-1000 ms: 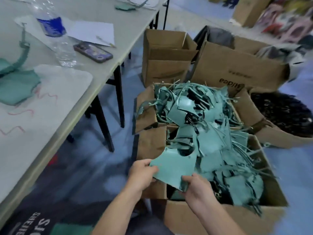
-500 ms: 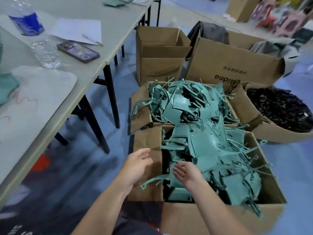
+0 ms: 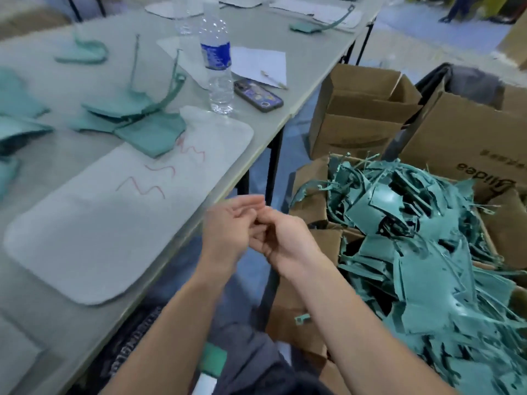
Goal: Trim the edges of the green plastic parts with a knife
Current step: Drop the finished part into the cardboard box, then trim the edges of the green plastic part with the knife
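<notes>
- Meeting in mid-air just off the near edge of the long grey folding table (image 3: 299, 89), the left hand (image 3: 225, 235) and the right hand (image 3: 282, 240) touch at the fingers; motion blur hides the fingertips.
- The left hand shows its palm side with the fingers loosely bent toward the right hand; nothing can be seen in it.
- The right hand shows its back, fingers curled in against the left fingers; whether it pinches some small thing there I cannot tell.
- To the right of the table, on the floor, an open brown cardboard box (image 3: 319, 195) is heaped with green plastic parts (image 3: 427, 252): flat, roughly square pieces with thin ragged strips, lying crosswise with no common direction.
- One small green scrap (image 3: 302, 319) lies on the cardboard flap below the right forearm.
- On the table, a pale grey rounded mat (image 3: 85, 238) with red squiggles lies near the edge, its long axis slanting from the near left toward the far right.
- At the mat's far end lie a few flat green pieces (image 3: 151, 135), and behind them others with long thin stems, one upright, one arching right.
- Beyond the mat stand a clear water bottle with a blue label (image 3: 216, 61), a dark phone (image 3: 258, 95) and a white sheet of paper (image 3: 259, 64) with a pen on it.
- No knife shows in this view.
</notes>
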`<action>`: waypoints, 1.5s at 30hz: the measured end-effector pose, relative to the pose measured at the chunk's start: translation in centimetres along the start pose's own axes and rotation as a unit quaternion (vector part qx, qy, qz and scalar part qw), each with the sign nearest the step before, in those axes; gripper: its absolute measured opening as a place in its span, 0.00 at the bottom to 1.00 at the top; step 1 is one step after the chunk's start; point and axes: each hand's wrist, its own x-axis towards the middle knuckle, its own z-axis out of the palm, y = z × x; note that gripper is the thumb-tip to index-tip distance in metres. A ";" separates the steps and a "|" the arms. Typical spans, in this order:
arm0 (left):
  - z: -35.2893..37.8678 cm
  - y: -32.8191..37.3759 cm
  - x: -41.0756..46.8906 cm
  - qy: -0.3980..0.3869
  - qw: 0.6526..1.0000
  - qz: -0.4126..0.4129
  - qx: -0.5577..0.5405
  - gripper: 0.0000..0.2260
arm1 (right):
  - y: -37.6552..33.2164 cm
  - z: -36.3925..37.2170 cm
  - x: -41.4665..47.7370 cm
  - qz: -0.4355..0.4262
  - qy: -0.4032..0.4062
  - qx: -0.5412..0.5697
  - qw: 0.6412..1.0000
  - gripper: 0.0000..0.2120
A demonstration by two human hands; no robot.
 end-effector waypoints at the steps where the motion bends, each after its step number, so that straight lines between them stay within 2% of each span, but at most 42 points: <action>1: -2.0 1.8 0.3 0.010 1.000 0.014 -0.011 0.14 | -0.3 2.2 0.0 -0.005 -0.035 -0.018 0.999 0.16; 4: -8.2 6.7 0.1 0.035 0.997 0.062 -0.025 0.15 | -0.6 8.8 -0.3 -0.024 -0.132 -0.065 0.989 0.12; 6: -12.4 9.1 -0.7 0.080 0.992 0.098 0.003 0.16 | -0.1 13.0 -0.5 -0.042 -0.206 -0.114 0.971 0.13; 10: -21.0 11.6 -2.7 0.250 0.957 0.133 0.066 0.09 | 3.2 21.6 -1.0 -0.094 -0.321 -0.255 0.907 0.15; 12: -25.4 12.3 -4.1 0.360 0.918 0.154 0.067 0.11 | 6.1 25.5 -1.2 -0.101 -0.369 -0.299 0.874 0.14; 15: -31.9 12.3 -7.2 0.485 0.849 0.173 0.117 0.21 | 10.8 30.8 -1.7 -0.110 -0.406 -0.368 0.829 0.09; 17: -35.9 11.6 -9.9 0.547 0.808 0.141 0.167 0.18 | 13.6 33.9 -1.8 -0.166 -0.410 -0.442 0.780 0.11; 20: -41.6 10.3 -13.5 0.613 0.744 0.071 0.257 0.11 | 16.5 37.7 -1.7 -0.270 -0.407 -0.512 0.706 0.15; 22: -44.8 9.2 -14.8 0.619 0.725 0.040 0.300 0.20 | 18.1 39.9 -1.1 -0.344 -0.379 -0.536 0.672 0.13; 25: -47.7 7.6 -15.1 0.619 0.725 -0.002 0.300 0.34 | 20.2 43.1 0.5 -0.393 -0.327 -0.587 0.628 0.20; 27: -48.5 6.5 -14.5 0.612 0.741 -0.015 0.276 0.34 | 21.1 44.9 1.7 -0.407 -0.285 -0.622 0.606 0.27; 29: -48.9 5.3 -13.5 0.601 0.749 -0.017 0.279 0.33 | 21.5 46.2 3.0 -0.456 -0.232 -0.665 0.544 0.31; 31: -49.3 4.4 -12.9 0.586 0.753 -0.022 0.299 0.31 | 21.4 47.4 4.0 -0.491 -0.198 -0.701 0.479 0.29; 33: -49.8 3.7 -12.6 0.580 0.750 -0.028 0.315 0.29 | 20.6 48.3 5.2 -0.479 -0.190 -0.735 0.441 0.22; 36: -50.2 3.4 -12.9 0.592 0.749 -0.036 0.295 0.28 | 18.7 48.9 7.0 -0.370 -0.194 -0.804 0.423 0.16; 38: -50.3 3.4 -13.0 0.594 0.748 -0.038 0.294 0.27 | 18.2 48.7 7.8 -0.338 -0.203 -0.822 0.411 0.15; 43: -49.9 3.5 -12.7 0.578 0.757 -0.023 0.303 0.23 | 19.9 48.7 7.4 -0.431 -0.257 -0.793 0.345 0.24; 45: -49.8 3.5 -12.9 0.581 0.758 -0.028 0.295 0.23 | 19.6 49.4 7.4 -0.440 -0.253 -0.795 0.333 0.16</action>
